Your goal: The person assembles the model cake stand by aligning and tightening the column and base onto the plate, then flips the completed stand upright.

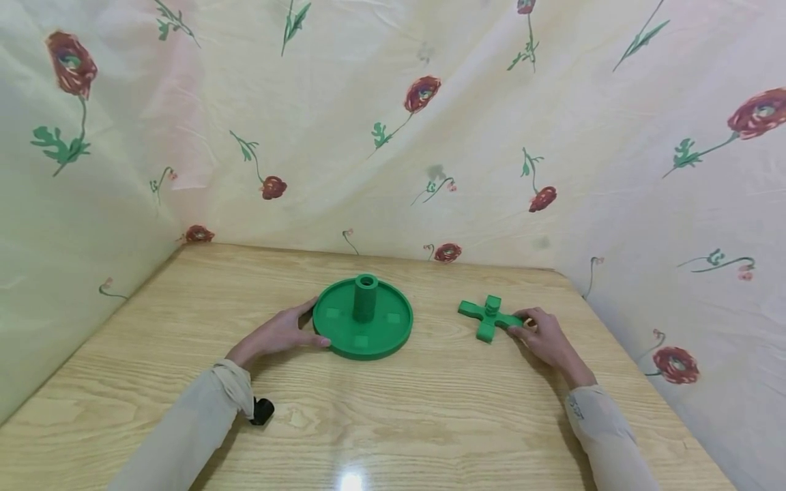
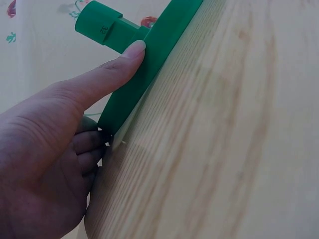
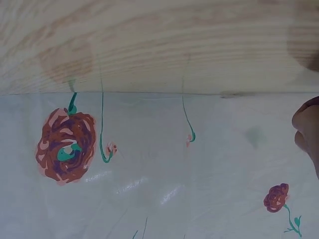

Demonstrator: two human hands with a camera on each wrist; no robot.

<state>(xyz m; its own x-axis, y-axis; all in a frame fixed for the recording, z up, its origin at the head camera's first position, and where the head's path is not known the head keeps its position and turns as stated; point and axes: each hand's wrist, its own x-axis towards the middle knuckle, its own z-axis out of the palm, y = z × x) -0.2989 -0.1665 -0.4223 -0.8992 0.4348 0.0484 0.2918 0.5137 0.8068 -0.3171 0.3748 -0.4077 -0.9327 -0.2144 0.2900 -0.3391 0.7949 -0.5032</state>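
Note:
A round green tray [image 1: 383,334] with a raised rim lies on the table, and a hollow post [image 1: 365,305] stands upright at its centre. My left hand [image 1: 279,334] grips the tray's left edge. In the left wrist view, the thumb [image 2: 112,72] presses the rim and the other fingers curl at its lower edge; "32" is marked on the post. To the right lies a green cross-shaped piece [image 1: 490,319] with a short knob in its middle. My right hand [image 1: 545,341] pinches its right arm. Only fingertips show in the right wrist view, at the edge, without the piece.
The wood-grained table [image 1: 393,423] is bordered by flower-patterned cloth [image 1: 344,204] at the back and both sides. A small black object [image 1: 263,412] sits against the left sleeve. The right hand is near the table's right edge.

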